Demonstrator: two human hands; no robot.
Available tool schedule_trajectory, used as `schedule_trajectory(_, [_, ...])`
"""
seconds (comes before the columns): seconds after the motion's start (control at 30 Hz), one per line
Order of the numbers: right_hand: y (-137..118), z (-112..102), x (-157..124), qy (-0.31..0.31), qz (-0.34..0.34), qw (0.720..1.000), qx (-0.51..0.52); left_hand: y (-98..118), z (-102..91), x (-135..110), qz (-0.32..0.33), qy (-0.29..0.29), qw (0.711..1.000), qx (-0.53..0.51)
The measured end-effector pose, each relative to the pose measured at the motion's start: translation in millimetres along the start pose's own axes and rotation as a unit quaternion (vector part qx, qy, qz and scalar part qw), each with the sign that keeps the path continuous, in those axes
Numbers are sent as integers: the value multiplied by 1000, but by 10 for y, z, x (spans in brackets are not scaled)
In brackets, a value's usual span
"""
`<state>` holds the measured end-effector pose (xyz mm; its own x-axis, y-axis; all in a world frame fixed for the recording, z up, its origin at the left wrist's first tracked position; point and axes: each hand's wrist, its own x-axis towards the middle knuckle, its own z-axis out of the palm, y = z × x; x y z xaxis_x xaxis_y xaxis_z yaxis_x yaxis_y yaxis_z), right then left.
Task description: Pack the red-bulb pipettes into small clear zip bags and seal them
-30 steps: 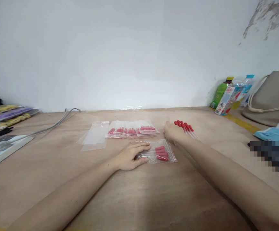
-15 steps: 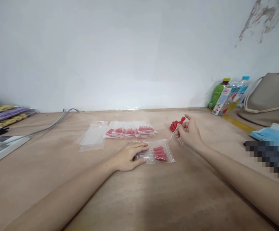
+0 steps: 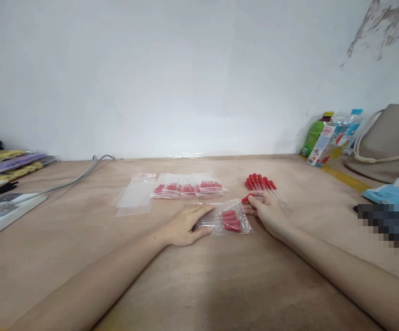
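My left hand (image 3: 185, 224) lies flat, fingers stretched, on the left part of a clear zip bag (image 3: 227, 220) that holds several red-bulbed droppers. My right hand (image 3: 267, 212) is at the bag's right edge, fingers pinched on one red-bulbed dropper (image 3: 248, 198) whose bulb points at the bag's opening. A loose bunch of red-bulbed droppers (image 3: 259, 182) lies just beyond my right hand. Further back sits a row of filled bags (image 3: 188, 187), with empty clear bags (image 3: 136, 195) to their left.
Drink bottles (image 3: 326, 133) and a beige bag (image 3: 388, 142) stand at the back right, with a blue pack (image 3: 392, 193) nearer. A grey cable (image 3: 71, 180) runs at the left. Flat packets (image 3: 9, 163) and a booklet (image 3: 2, 211) lie at the far left.
My right hand picked one dropper from the loose bunch, lifted it, then brought it down to the bag's right edge. My left hand stayed flat on the bag.
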<state>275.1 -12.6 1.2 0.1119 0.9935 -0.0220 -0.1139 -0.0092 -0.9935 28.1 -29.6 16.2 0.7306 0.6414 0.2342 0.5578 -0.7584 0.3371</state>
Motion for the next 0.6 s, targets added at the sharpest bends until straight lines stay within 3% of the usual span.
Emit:
schedule_trajectory(0.13, [6,-37,-27,-69,-13,994,-83,-2,4,1,9,2,1000,-1])
schedule_trajectory(0.4, [-21,-162,45,-219,18,966,-140,-14,18,8,11,7,1000,-10])
schedule_trajectory(0.5, [-18,-122,61,-205,20,969,-139,-20,22,6,8,5,1000,-7])
schedule_trajectory(0.6, [-22,-48,54,-142,20,981,-134,-18,18,4,2,6,1000,-8])
